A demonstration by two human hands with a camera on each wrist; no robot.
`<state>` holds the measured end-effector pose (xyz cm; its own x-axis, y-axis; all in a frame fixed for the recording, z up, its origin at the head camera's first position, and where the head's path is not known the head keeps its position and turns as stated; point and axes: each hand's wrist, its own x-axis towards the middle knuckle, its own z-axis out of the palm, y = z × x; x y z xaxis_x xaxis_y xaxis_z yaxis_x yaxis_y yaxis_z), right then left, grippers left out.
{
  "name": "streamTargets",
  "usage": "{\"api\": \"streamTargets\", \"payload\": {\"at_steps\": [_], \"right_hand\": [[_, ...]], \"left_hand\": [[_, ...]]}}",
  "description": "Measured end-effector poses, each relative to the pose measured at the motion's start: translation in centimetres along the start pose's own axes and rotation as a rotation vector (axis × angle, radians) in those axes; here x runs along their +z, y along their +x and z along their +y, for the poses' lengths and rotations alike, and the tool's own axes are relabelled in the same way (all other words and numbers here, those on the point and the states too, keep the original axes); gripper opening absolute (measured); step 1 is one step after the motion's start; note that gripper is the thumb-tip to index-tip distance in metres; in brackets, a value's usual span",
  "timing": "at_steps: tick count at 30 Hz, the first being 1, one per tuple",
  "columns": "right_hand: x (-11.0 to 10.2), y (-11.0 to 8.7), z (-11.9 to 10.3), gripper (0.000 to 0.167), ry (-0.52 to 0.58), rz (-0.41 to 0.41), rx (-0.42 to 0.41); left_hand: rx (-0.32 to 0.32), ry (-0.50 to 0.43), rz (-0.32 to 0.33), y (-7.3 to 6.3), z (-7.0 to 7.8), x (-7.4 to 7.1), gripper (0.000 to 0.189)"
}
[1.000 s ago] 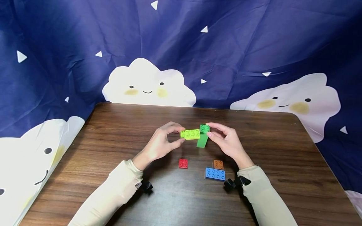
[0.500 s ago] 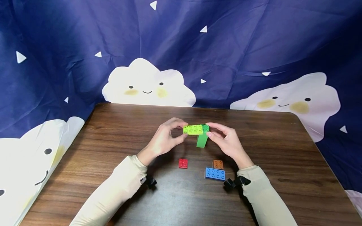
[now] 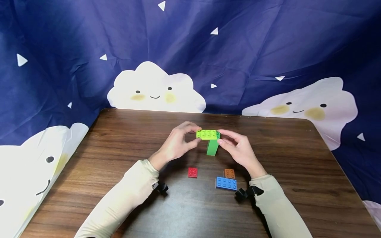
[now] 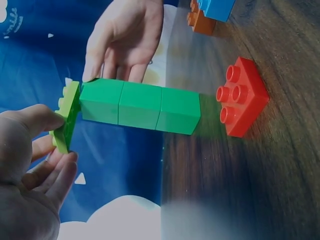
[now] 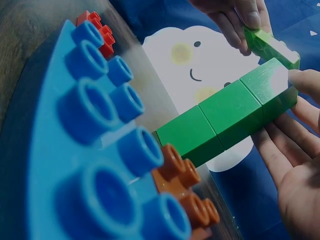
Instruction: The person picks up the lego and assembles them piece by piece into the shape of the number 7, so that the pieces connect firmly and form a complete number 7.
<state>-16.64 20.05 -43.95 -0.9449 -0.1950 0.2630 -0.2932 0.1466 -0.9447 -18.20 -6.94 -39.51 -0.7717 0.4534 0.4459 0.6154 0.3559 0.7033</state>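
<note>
A cloth backdrop (image 3: 238, 49) hangs behind the far edge of the table (image 3: 128, 132). Around the table's middle stands a tower of three stacked bricks (image 3: 212, 148); at its top a raised long stud brick (image 3: 208, 135) reaches out leftward (whether the two touch cannot be told). The left hand (image 3: 178, 142) is at that brick's left end, the right hand (image 3: 238, 147) at the tower's upper right side. Nearer than the tower — on the table — lie a left square stud brick (image 3: 192, 172) and, to its right, a second square stud brick (image 3: 229, 173) with a lower long stud brick (image 3: 226, 183) just before it.
</note>
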Motion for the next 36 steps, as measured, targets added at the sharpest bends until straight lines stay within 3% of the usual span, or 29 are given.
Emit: {"api": "streamTargets", "payload": {"at_steps": [22,30,36], "right_hand": [[-0.4,0.3,-0.3,0.042,-0.112,-0.002,0.05],[-0.7,0.4,-0.4,0.045,-0.094,-0.037,0.067],[-0.7,0.5,-0.5,0.043,-0.129,-0.008,0.007]], "left_hand": [[-0.023,0.088,-0.084,1.7,0.5,0.1,0.033],[-0.025,0.111,-0.13,2.2,1.0,-0.1,0.03],[-0.021,0.108,-0.16,2.5,1.0,-0.1,0.03]]}}
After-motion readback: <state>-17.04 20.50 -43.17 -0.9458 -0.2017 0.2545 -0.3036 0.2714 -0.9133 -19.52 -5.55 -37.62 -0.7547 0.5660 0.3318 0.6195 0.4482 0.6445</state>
